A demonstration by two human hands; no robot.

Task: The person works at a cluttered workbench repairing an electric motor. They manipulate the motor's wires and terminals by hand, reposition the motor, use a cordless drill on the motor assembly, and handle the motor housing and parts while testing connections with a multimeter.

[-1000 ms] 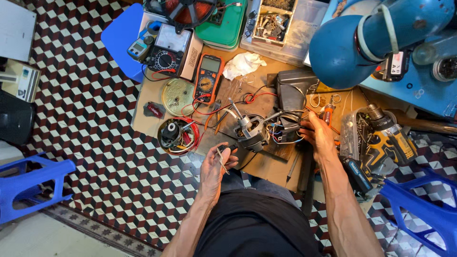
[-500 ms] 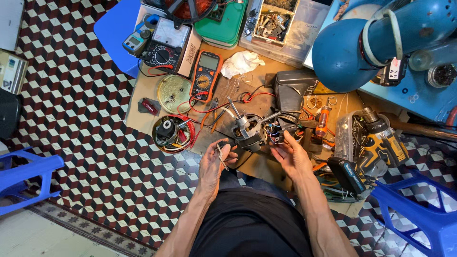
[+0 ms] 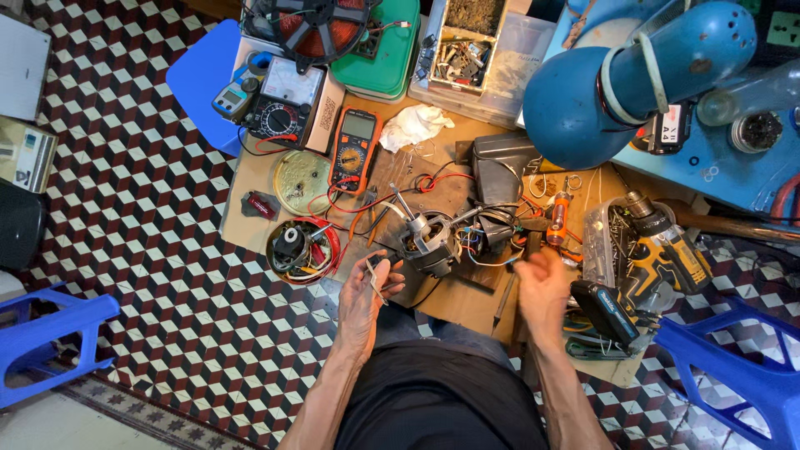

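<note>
1. Over a low wooden tabletop [image 3: 467, 296] set on a checkered tile floor [image 3: 150, 250], a seated person works with both bare hands.
2. Left hand [image 3: 364, 298] hovers at the near edge of the tabletop, fingers loosely curled around a thin pale wire [image 3: 372, 279] pinched near the fingertips.
3. Right hand [image 3: 540, 287] is raised just right of the motor [image 3: 429, 243]; it is blurred, the fingers bent, and whether it holds anything cannot be told.
4. Between and just beyond the hands sits the motor, a small grey unit with its shaft tilted up to the left and coloured leads trailing to its right.
5. Left of the motor lies a round coil [image 3: 300, 250] wound with red wire, with a brass-coloured disc [image 3: 302, 179] behind it.
6. An orange multimeter [image 3: 355, 150] lies face up farther back, beside an analogue meter [image 3: 286, 107] and a crumpled white cloth [image 3: 415, 125].
7. On the right, a yellow-and-black drill [image 3: 662, 250] rests near an orange screwdriver [image 3: 557, 218].
8. A large blue lamp [image 3: 617, 83] leans over the far right corner, and blue plastic stools [image 3: 50, 333] stand on the floor at both sides.
</note>
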